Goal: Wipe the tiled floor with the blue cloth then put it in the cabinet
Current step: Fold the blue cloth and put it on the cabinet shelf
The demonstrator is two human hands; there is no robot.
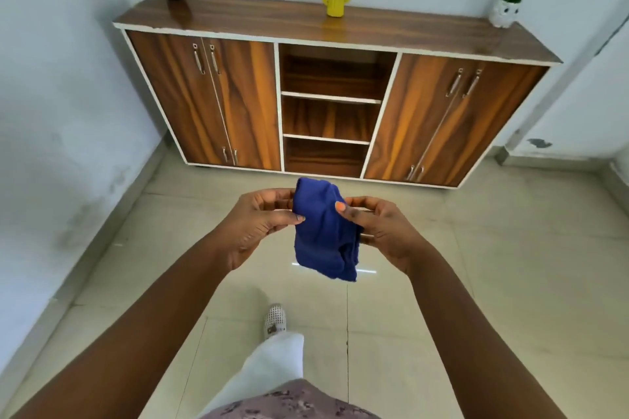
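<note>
The person stands facing the wooden cabinet, holding the blue cloth in the air between both hands, above the tiled floor. The left hand pinches its left edge between thumb and fingers; the right hand grips the right edge, thumb pressed on the front. The cloth hangs bunched and half folded, so this looks like gathering it into a pad. Squaring the loose lower corner up into the fold should help, whether it next meets the tiles or goes into the open middle shelves, which stand well apart ahead.
</note>
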